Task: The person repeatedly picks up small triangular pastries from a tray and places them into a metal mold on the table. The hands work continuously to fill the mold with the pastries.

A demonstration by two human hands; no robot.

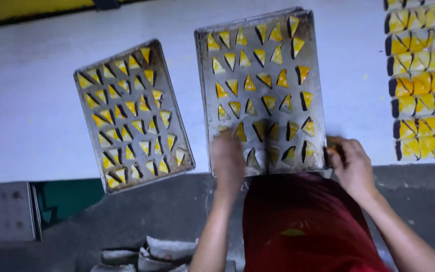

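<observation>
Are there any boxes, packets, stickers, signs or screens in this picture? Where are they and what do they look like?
None that I can see: no packets, labels, signs or screens.
There are only two bare metal trays of yellow triangle pieces on a white table.
Crumpled pale things at the bottom edge are too dim to identify.

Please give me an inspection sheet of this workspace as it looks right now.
Surface: white table, with a grey ledge along its near edge.
Job's things: right tray and left tray, both holding yellow triangular pieces in rows.
Clutter: rows of uncut yellow pieces at the table's right end.
Hands: left hand blurred over the right tray's near-left corner; right hand at its near-right corner, seemingly holding a yellow piece.
Cables: nothing seen.
Surroundings: perforated metal sheet lower left; pale bundles below; yellow band along the far edge.
</observation>
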